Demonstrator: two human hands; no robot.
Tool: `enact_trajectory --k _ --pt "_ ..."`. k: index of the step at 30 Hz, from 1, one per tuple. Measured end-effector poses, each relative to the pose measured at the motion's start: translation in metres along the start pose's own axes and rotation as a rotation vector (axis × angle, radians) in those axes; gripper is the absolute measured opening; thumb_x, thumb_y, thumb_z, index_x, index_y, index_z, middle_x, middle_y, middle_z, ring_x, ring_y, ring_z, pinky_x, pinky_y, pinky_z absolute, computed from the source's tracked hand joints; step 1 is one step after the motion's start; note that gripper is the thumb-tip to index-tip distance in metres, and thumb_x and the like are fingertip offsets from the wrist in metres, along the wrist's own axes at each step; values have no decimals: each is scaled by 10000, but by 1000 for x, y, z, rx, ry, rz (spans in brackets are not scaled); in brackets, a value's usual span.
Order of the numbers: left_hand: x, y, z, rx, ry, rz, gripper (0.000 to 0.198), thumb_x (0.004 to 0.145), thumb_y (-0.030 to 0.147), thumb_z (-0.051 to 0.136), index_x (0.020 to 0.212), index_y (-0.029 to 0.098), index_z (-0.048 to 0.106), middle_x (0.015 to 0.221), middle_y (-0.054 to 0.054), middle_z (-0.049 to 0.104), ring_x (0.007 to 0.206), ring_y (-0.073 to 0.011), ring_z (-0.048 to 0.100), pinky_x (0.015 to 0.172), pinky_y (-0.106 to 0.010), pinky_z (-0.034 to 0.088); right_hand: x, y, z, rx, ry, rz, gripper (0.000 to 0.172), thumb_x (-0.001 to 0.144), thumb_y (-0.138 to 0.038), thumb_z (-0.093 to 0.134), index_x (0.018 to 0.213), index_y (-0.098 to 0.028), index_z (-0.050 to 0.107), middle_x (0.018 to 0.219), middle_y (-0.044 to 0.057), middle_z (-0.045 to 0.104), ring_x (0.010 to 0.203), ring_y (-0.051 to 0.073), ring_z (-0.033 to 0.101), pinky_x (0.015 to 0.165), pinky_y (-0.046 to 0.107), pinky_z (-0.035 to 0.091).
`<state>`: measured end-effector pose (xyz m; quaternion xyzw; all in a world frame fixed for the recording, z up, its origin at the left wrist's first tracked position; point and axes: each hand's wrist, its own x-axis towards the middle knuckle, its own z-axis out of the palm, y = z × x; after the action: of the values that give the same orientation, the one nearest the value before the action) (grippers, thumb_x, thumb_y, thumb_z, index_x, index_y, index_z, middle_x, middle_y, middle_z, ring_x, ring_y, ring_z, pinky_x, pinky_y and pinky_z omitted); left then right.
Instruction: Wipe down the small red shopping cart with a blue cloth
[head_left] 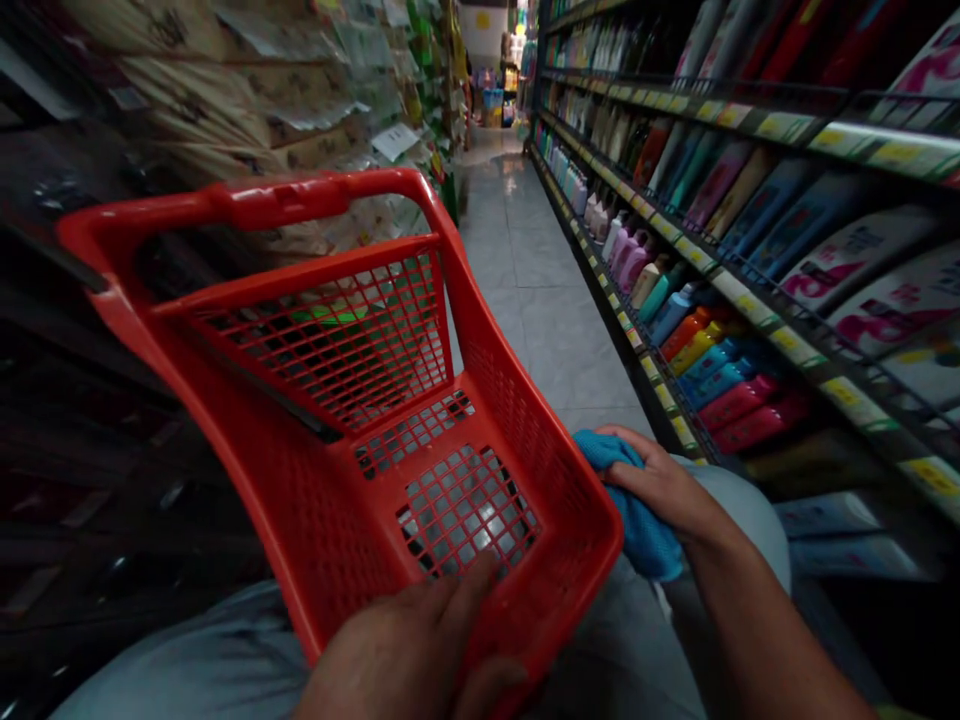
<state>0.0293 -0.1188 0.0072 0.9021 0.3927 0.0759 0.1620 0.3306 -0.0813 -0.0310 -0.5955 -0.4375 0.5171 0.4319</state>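
A red plastic shopping cart (551, 600) with grid-like sides and bottom fills the middle of the view, its handle at the far end. Nothing lies in its basket. Over the near rim curls my left hand (412, 640), fingers inside the basket and thumb outside, closed on the rim. My right hand (660, 485) is closed around a bunched blue cloth (645, 540) just outside the cart's near right corner. Part of the cloth lies close to the cart's outer side; whether it touches there, I cannot tell.
Shelves (780, 350) along the right hold rows of coloured bottles (720, 365). Packaged goods (300, 100) are stacked close on the left. A tiled floor (510, 250) runs down the aisle between them. My knees are on both sides of the cart.
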Motion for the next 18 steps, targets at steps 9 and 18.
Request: enact_trajectory --k 9,18 --pt "26 -8 -21 -77 -121 3 848 901 483 647 1606 385 187 1384 -74 665 1111 -261 730 879 -371 630 -4 37 60 322 86 136 296 692 -328 634 973 -238 664 793 -13 688 719 189 620 681 304 514" --pt "83 -1 -3 -311 -40 -396 589 1001 465 446 1530 211 386 1504 -113 558 1388 -231 537 1069 -385 537 20 47 102 351 175 -168 344 685 -136 581 1005 -247 645 940 -8 687 887 180 637 889 348 517"
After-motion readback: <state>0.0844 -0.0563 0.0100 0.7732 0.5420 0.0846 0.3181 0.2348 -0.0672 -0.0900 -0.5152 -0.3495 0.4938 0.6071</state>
